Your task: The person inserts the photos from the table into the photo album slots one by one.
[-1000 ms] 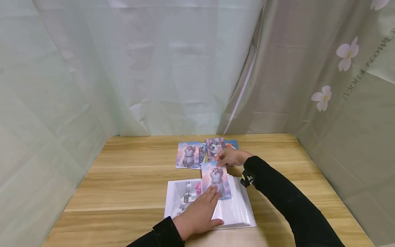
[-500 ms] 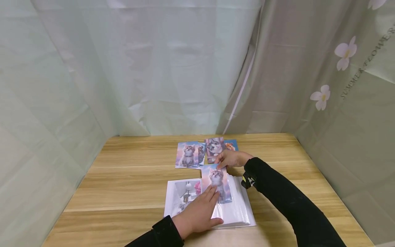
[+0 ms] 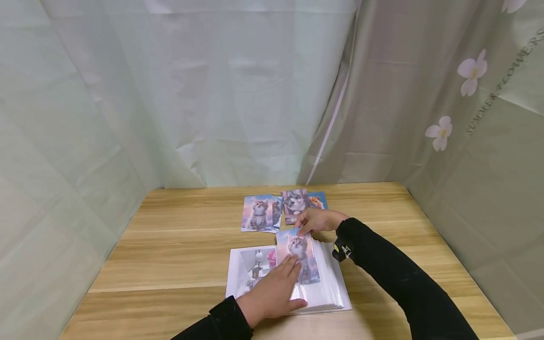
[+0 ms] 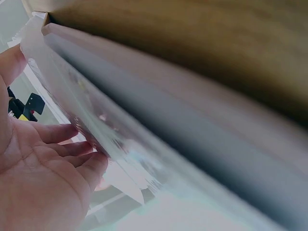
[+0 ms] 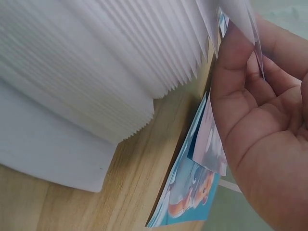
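A white photo album [image 3: 325, 293] lies open on the table, with clear plastic pockets on its pages. Over its right page is a kitten picture card [image 3: 305, 257]; its lower part appears to be under the clear film. My right hand [image 3: 319, 220] pinches the card's top edge between thumb and fingers. In the right wrist view the same hand [image 5: 269, 110] holds the edge beside the fanned pages [image 5: 144, 57]. My left hand [image 3: 275, 289] rests across the album with fingers extended, fingertips at the card's lower left. Seen from below, the left hand [image 4: 48, 168] touches the plastic page [image 4: 91, 110].
Behind the album lie another kitten card [image 3: 257, 212], a grey cat card [image 3: 295, 203] and a blue card with an orange animal [image 3: 318, 200], partly overlapping others. A picture [image 3: 257, 264] fills the left page. Curtains [image 3: 255, 94] surround the wooden table [image 3: 170, 264].
The pinched kitten card has slid a little toward the person, down over the right page, and the right hand has come down with it. The left hand stays in place.
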Motion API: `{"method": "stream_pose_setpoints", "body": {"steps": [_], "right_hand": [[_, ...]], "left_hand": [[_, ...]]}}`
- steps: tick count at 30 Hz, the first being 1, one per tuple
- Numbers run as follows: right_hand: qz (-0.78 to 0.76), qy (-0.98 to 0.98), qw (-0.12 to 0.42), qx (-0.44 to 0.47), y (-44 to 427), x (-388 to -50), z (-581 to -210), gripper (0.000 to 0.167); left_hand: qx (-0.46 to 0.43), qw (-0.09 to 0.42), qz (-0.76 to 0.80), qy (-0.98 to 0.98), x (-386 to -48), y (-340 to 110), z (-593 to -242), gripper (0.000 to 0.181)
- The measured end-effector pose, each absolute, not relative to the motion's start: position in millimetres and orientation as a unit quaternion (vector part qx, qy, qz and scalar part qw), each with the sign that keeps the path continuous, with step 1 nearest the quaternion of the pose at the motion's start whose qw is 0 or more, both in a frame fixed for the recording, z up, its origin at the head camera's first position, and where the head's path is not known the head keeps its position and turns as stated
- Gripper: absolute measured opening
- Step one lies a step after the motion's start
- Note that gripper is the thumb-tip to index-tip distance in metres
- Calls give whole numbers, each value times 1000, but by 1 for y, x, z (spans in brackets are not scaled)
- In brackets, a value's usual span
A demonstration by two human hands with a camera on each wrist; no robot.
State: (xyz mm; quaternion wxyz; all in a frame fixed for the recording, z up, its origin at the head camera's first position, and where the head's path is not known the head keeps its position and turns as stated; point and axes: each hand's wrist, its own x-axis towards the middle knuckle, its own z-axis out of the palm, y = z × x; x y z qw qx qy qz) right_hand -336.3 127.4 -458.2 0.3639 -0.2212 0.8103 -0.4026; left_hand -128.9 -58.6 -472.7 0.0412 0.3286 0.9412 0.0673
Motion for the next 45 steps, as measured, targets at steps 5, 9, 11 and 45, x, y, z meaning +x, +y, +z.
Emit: {"method": "stream_pose_setpoints", "body": {"steps": [5, 9, 11, 45], "right_hand": [[-396, 813, 363, -224, 126, -336, -458, 5], [-388, 817, 362, -227, 125, -335, -457, 5], [-387, 817, 360, -231, 126, -335, -458, 5], [-384, 818, 321, -285, 120, -332, -458, 16]], "left_hand": [[329, 43, 73, 940, -129, -60, -473, 87], [324, 54, 92, 940, -128, -61, -471, 86], [320, 60, 100, 940, -127, -61, -470, 86], [320, 57, 117, 938, -118, -76, -470, 92]]}}
